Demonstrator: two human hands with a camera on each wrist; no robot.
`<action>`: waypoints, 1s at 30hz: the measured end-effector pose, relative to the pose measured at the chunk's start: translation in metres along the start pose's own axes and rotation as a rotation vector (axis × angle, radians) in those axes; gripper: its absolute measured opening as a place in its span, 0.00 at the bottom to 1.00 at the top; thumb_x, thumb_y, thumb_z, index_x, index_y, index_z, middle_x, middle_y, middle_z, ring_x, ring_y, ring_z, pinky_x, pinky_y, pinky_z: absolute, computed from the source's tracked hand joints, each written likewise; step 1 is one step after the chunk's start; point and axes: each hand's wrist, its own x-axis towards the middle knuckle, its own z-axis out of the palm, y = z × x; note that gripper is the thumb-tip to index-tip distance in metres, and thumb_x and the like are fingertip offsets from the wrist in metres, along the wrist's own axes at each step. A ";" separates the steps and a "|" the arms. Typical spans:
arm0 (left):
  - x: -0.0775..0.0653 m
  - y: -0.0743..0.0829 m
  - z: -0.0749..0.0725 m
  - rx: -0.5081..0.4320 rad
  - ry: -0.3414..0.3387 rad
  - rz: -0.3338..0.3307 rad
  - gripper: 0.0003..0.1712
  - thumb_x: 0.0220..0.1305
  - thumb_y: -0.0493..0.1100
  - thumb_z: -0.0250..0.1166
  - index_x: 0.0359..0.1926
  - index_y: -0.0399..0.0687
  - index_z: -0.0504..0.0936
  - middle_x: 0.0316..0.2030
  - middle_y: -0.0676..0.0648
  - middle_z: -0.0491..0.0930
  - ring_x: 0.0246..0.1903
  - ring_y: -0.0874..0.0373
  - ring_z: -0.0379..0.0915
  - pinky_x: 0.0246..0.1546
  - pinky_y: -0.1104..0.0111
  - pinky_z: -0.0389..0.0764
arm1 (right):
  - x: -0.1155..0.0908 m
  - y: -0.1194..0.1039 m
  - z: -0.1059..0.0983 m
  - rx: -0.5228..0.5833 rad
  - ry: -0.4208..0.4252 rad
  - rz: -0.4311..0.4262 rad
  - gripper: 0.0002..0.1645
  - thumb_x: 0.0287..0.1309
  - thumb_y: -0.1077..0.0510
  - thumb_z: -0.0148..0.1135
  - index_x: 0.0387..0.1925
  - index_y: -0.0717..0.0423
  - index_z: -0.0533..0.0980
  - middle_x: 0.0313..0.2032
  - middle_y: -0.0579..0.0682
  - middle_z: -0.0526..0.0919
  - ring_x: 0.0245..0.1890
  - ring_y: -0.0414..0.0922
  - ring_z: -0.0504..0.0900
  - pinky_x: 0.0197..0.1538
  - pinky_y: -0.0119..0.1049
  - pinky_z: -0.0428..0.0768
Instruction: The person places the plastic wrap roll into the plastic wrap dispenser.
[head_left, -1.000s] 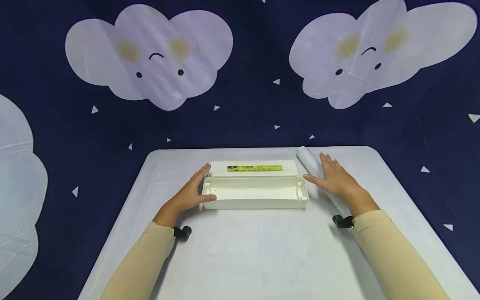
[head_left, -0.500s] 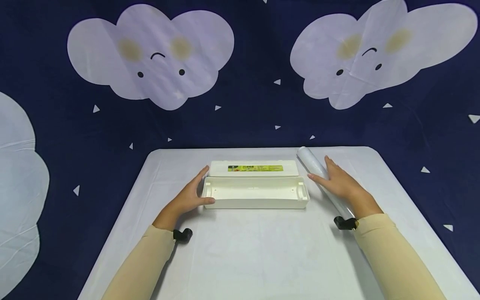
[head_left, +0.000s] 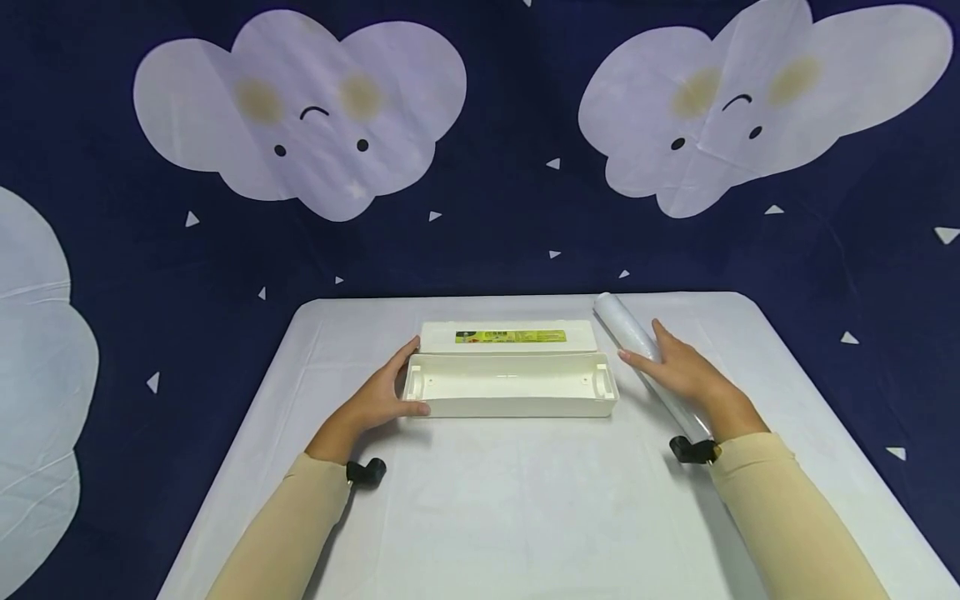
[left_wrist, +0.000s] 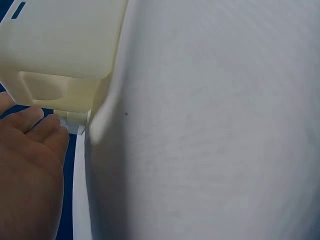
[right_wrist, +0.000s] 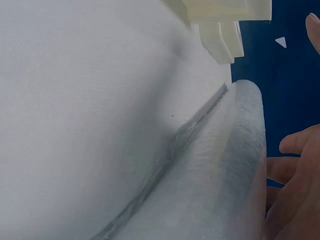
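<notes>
1 left hand, fingers spread, steadying I guess one end of off-white rectangular plastic box | right hand, fingers apart over translucent cylindrical film roll, touch unclear

Reaches forward with left arm and right arm, slanting inward behind the grips. Has left grip well apart from right grip. In each grip, spreads thumb away from fingers, pointing toward the opposite grip.
</notes>
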 end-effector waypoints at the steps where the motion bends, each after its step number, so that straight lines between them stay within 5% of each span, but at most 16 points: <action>1: 0.000 0.000 0.000 -0.008 0.001 0.000 0.74 0.49 0.42 0.87 0.86 0.47 0.44 0.83 0.45 0.46 0.80 0.46 0.44 0.78 0.46 0.47 | 0.000 0.001 0.000 0.002 -0.002 0.003 0.73 0.65 0.16 0.46 0.83 0.63 0.30 0.78 0.77 0.45 0.71 0.76 0.58 0.64 0.76 0.67; 12: -0.006 -0.001 0.002 -0.013 -0.002 -0.012 0.79 0.42 0.43 0.91 0.85 0.47 0.45 0.82 0.46 0.48 0.79 0.47 0.48 0.77 0.50 0.52 | -0.001 0.007 0.003 0.000 0.003 0.009 0.73 0.65 0.15 0.44 0.83 0.63 0.31 0.77 0.77 0.46 0.71 0.76 0.59 0.65 0.76 0.66; 19: -0.008 -0.003 0.002 -0.001 -0.012 -0.007 0.81 0.38 0.44 0.92 0.86 0.49 0.46 0.81 0.50 0.56 0.78 0.51 0.52 0.78 0.48 0.46 | -0.001 0.008 0.006 0.001 0.001 0.001 0.73 0.66 0.17 0.47 0.82 0.65 0.32 0.77 0.78 0.46 0.72 0.77 0.57 0.66 0.75 0.65; 30: -0.007 -0.005 0.001 -0.020 0.013 -0.072 0.75 0.45 0.50 0.89 0.85 0.53 0.49 0.81 0.45 0.54 0.78 0.42 0.51 0.77 0.47 0.50 | -0.002 0.010 0.013 0.015 0.007 0.000 0.73 0.65 0.17 0.51 0.83 0.63 0.34 0.76 0.79 0.50 0.70 0.76 0.62 0.63 0.75 0.69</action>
